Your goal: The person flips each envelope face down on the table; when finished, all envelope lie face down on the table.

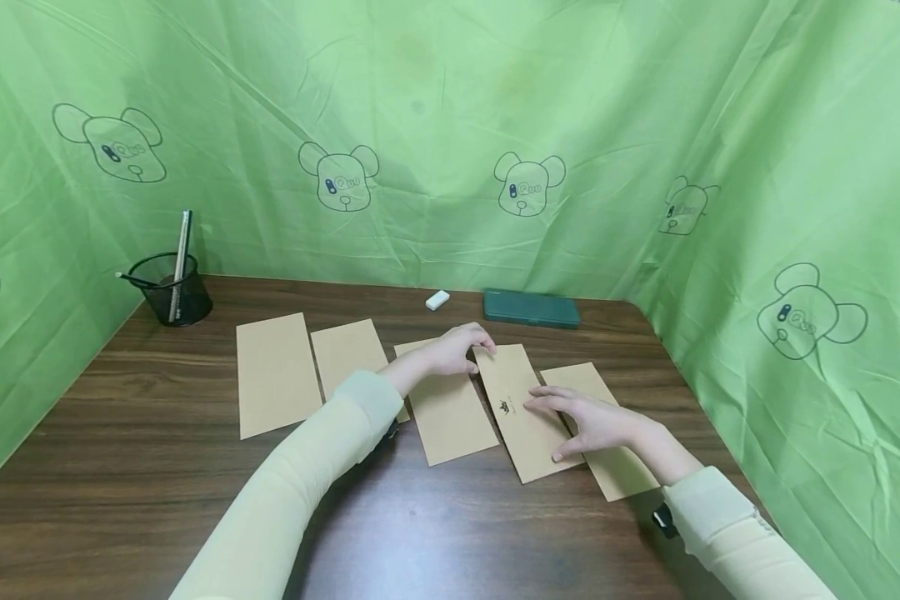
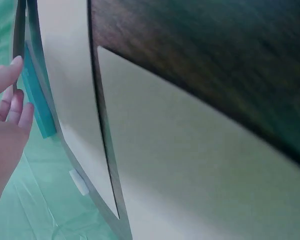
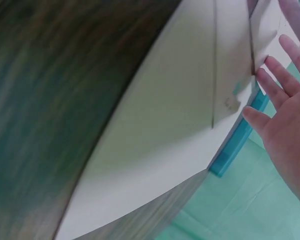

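Several thin brown kraft-paper rectangles lie in a slanted row on the table. The fourth from the left, a brown rectangle with a small black crown print (image 1: 513, 375), is between both hands. My left hand (image 1: 450, 350) pinches its far left corner, thumb by the side edge and fingers over the top edge. My right hand (image 1: 596, 421) rests with spread fingers over its right side, thumb low near the edge. Partly under the right hand lies the rightmost brown rectangle (image 1: 577, 379). The left forearm passes over the second brown rectangle (image 1: 348, 350) and the third brown rectangle (image 1: 453, 421).
At the far left, the leftmost brown rectangle (image 1: 276, 375) lies near a black mesh pen holder (image 1: 195, 300) with a ruler and pen. Behind the row are a white eraser (image 1: 437, 300) and a dark green flat case (image 1: 531, 308). Green curtains (image 1: 435, 100) enclose the wooden table (image 1: 105, 450).
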Motion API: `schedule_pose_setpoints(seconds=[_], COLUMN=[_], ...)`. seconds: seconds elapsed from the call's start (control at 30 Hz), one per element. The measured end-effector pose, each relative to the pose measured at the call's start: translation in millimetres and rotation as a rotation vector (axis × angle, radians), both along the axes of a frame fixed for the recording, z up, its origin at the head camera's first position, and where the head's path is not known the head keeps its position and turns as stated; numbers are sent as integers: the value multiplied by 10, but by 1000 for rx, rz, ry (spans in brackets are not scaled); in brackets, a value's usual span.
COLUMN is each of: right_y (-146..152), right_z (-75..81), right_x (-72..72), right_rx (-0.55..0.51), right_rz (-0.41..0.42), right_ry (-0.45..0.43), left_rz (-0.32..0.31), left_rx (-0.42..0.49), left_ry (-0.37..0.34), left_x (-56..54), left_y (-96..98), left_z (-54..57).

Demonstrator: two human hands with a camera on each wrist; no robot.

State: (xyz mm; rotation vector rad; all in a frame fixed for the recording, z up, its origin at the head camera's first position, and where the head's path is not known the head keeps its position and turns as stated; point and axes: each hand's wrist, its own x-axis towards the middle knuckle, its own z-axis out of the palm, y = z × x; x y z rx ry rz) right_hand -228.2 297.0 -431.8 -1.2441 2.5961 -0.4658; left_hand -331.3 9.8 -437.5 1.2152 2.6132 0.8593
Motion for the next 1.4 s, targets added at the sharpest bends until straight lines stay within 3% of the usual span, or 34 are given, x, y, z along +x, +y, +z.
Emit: schedule_pose_setpoints(seconds=[0.23, 0.33, 0.47, 0.63, 0.8, 1.1, 1.27, 1.4], right_y=[-104, -153, -211, -269, -290, -205, -148, -105], right_z=[112, 184, 300, 446, 592, 719, 779, 814], right_x=[0, 0, -7, -5, 14, -8, -19, -2], right_rx=[-94, -158, -234, -267, -244, -249, -243, -209], right_rz=[-35, -60, -96, -124, -126, -69, -92, -134], right_ry=[-52, -134, -247, -282, -229, -13, 95, 155], left_rz=[-8, -9, -4, 8, 33, 92, 65, 23], left_rx=[95, 114, 143, 190, 210, 252, 322, 340], left_ry=[103, 126, 117, 52, 10, -20, -75, -105], left_x=[-17, -13, -3, 7, -11, 7, 51, 53], left_y=[28, 41, 62, 91, 131, 192, 188, 183], left_z=[13, 38, 94, 203, 269, 434, 549, 567])
